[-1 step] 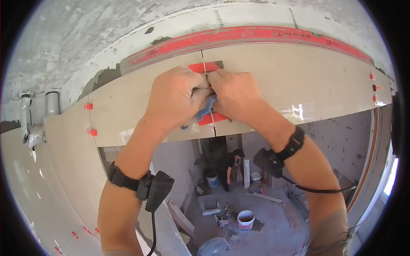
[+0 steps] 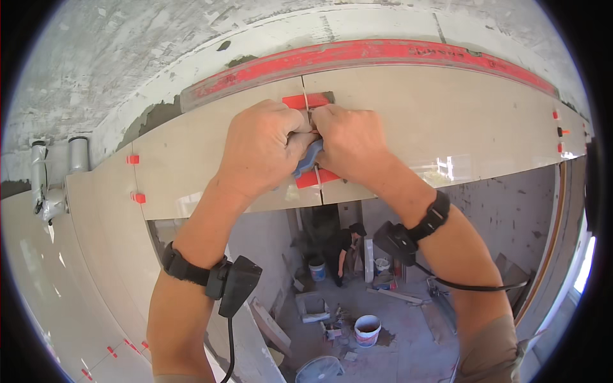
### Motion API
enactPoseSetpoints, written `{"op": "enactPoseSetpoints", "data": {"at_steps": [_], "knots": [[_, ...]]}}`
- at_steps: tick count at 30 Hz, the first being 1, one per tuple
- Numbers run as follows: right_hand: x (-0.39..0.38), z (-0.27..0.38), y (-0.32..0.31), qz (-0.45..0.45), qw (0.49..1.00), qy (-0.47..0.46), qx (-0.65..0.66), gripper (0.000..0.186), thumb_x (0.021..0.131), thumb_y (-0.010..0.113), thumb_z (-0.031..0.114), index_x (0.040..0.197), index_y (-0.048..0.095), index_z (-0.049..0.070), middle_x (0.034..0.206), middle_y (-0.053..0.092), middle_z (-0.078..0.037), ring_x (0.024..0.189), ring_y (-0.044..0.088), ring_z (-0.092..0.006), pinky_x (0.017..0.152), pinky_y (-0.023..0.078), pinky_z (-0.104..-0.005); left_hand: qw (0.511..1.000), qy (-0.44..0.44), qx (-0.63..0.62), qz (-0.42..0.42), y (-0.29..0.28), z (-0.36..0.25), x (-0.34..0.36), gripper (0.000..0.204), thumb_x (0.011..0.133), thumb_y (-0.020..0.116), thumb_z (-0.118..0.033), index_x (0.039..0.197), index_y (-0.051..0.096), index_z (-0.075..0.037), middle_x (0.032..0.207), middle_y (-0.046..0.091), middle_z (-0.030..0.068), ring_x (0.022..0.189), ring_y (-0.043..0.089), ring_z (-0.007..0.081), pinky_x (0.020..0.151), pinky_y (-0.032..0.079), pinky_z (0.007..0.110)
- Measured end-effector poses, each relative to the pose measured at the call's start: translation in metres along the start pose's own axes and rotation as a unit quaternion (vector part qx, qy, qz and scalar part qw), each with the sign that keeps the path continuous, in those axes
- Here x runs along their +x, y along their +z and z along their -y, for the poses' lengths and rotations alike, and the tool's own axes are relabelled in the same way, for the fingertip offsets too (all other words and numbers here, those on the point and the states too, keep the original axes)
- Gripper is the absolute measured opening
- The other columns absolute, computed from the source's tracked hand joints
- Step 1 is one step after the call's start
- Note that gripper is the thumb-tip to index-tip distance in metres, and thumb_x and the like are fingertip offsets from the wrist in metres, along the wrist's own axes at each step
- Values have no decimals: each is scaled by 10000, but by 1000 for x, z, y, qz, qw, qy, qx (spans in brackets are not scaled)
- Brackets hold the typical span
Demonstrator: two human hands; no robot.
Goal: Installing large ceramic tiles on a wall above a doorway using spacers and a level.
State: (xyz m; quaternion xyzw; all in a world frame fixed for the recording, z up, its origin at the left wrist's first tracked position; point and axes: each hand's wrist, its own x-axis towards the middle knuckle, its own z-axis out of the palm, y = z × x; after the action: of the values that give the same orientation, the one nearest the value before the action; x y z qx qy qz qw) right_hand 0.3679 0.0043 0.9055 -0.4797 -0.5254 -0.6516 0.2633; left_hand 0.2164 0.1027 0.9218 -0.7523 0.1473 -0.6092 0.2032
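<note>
My left hand (image 2: pixel 265 143) and my right hand (image 2: pixel 351 140) meet at the vertical joint between two large beige wall tiles (image 2: pixel 434 121). Both have their fingers pinched together, almost touching; a small orange-tipped piece shows between them, its kind hidden. Under the fingers sits a blue curved plastic piece (image 2: pixel 309 159), partly covered, and which hand bears it I cannot tell. Just above my hands a red tile-levelling wedge (image 2: pixel 300 101) lies across the joint in a pale clip. Another red wedge (image 2: pixel 308 179) crosses it below, near the tile's lower edge.
A long red straightedge (image 2: pixel 370 51) runs along the tiles' top. More red wedges (image 2: pixel 133 159) mark the left joint. Silvery pipes (image 2: pixel 78 154) stand at left. Through the opening below, a person (image 2: pixel 340 252) bends near a white bucket (image 2: pixel 367 330) and scattered boards.
My right wrist and forearm have shifted slightly left. Both hands stay pinched at the joint, and the blue piece has tilted a little.
</note>
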Motion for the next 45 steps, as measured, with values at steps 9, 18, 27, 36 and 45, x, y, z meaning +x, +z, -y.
{"op": "enactPoseSetpoints", "data": {"at_steps": [9, 18, 27, 36, 45], "knots": [[-6, 10, 3, -69, 996, 30, -42, 384, 641, 851, 317, 776, 597, 63, 735, 648, -110, 596, 661, -286, 526, 506, -379, 1000, -5, 6, 7, 2, 1, 1, 57, 734, 711, -96, 773, 702, -55, 670, 605, 136, 654, 588, 304, 600, 467, 404], [-4, 19, 3, -70, 995, 61, -44, 212, 644, 752, 164, 732, 590, 59, 702, 647, -115, 590, 659, -294, 521, 510, -392, 1000, -4, 14, -2, 6, 7, -3, 90, 733, 701, -78, 819, 731, -71, 684, 618, 112, 677, 583, 286, 618, 472, 389], [-6, 12, -2, -52, 996, 70, -7, 216, 627, 750, 112, 754, 587, 52, 732, 655, -123, 619, 666, -315, 526, 515, -408, 996, 29, 83, -20, 1, -7, -2, 75, 766, 715, -113, 821, 696, -67, 692, 588, 93, 697, 555, 298, 626, 464, 419], [-8, 17, 10, -62, 993, 101, 9, 300, 595, 787, 166, 766, 568, 53, 710, 650, -136, 588, 651, -330, 505, 501, -414, 995, 49, 76, -39, 8, 4, -2, 77, 749, 725, -83, 822, 702, -77, 685, 578, 96, 687, 550, 302, 610, 458, 416], [-3, 23, 14, -74, 987, 139, -13, 296, 636, 785, 202, 861, 620, 105, 752, 686, -110, 673, 675, -332, 570, 510, -427, 995, 60, 67, -40, 5, 7, -3, 83, 760, 719, -109, 751, 657, -54, 678, 594, 107, 692, 571, 312, 610, 462, 426]]}}
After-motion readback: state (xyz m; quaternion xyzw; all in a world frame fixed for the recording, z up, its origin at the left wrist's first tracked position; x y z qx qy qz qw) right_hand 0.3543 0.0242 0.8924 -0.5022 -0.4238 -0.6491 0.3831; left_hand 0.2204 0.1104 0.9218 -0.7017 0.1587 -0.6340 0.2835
